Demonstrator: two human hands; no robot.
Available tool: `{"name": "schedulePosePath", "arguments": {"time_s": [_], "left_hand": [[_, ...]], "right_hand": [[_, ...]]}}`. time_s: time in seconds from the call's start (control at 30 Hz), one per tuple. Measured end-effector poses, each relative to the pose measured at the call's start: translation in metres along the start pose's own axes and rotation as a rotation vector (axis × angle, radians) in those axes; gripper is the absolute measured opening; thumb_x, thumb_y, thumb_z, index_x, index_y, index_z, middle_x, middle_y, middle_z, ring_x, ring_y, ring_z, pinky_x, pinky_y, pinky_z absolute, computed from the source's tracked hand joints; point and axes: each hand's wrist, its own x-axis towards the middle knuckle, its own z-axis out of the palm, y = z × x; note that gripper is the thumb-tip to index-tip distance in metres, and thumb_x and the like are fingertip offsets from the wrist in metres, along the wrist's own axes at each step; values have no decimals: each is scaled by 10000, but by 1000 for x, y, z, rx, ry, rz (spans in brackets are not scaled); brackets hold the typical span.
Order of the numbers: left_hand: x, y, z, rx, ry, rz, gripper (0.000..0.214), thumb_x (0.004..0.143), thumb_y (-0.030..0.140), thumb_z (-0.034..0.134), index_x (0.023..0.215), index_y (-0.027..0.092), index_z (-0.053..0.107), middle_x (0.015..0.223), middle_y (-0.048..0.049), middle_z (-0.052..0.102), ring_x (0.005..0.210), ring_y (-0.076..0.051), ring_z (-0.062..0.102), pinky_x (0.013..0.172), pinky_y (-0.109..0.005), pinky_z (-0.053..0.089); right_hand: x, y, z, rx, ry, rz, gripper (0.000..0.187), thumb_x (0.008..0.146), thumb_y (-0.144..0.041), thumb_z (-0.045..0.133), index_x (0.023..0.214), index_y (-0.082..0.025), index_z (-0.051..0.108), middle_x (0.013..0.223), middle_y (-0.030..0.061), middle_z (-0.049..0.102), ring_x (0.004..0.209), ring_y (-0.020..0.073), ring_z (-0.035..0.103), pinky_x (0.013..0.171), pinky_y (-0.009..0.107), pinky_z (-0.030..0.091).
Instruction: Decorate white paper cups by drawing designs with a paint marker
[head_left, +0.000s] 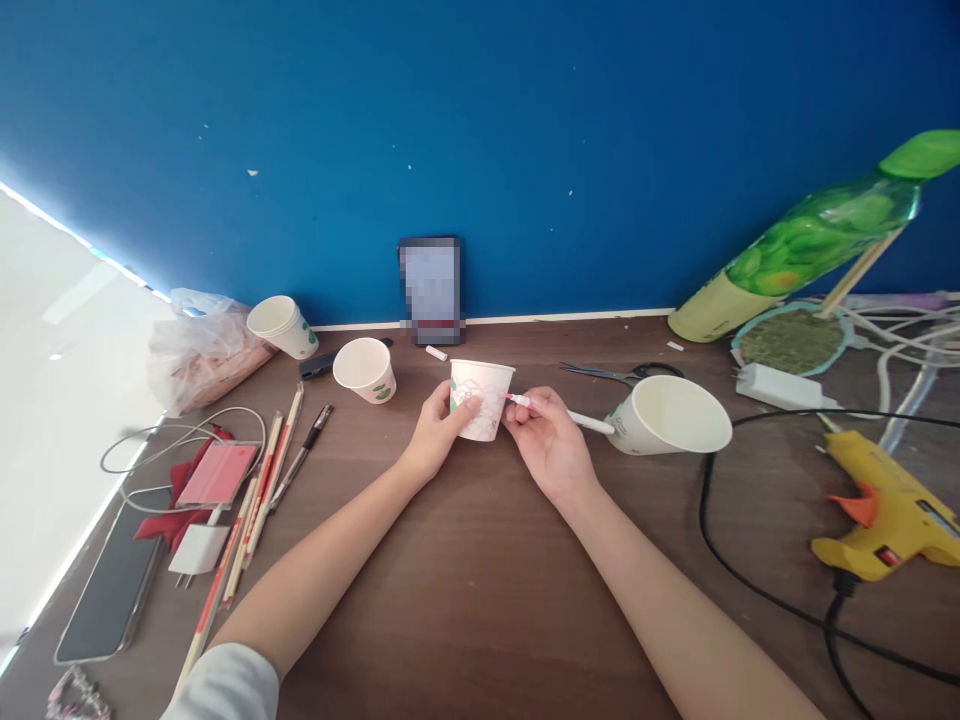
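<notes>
White paper cup [489, 402], pink lines on its side, at mid-desk between the hands; base resting or lifted, cannot tell. Left hand [435, 432] clamped round its left side, thumb across the front. Right hand [551, 440] closed on a white marker [591, 422], pink tip pointed at the cup's right side; contact too fine to make out. Marker's rear end reaches the big cup [671, 415] in view. Scissors [600, 373] just behind that one. Beyond the hands: a small white cap [436, 353] on the desk [465, 600], near a screen [431, 285] propped on the blue wall [525, 120]. To the left, a small cup [364, 368], upright, and a pen [301, 457]. Far right: yellow glue gun [881, 510], lying on its side.
</notes>
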Motion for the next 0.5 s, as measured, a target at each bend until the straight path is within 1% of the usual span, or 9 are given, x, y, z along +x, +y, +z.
{"name": "schedulePosePath", "arguments": {"time_s": [0.2, 0.37, 0.5], "left_hand": [[1, 0, 0, 18, -1, 0, 465, 695, 488, 758, 990, 160, 613, 914, -36, 658, 821, -156, 586, 770, -264, 462], [2, -3, -2, 30, -6, 6, 457, 699, 479, 760, 992, 161, 612, 912, -33, 651, 825, -156, 584, 767, -260, 461], [2, -4, -3, 24, -16, 13, 454, 715, 476, 752, 1006, 159, 606, 920, -36, 648, 842, -156, 582, 769, -257, 459]], "right_hand": [[0, 0, 1, -8, 3, -5, 135, 627, -229, 736, 598, -216, 605, 501, -57, 551, 565, 86, 520, 657, 231, 474], [1, 1, 0, -46, -8, -18, 134, 654, -242, 721, 613, -215, 596, 500, -48, 548, 584, 100, 537, 673, 247, 481], [1, 0, 0, -10, 5, -3, 149, 643, -247, 724, 599, -215, 586, 508, -50, 545, 579, 96, 524, 660, 241, 480]]}}
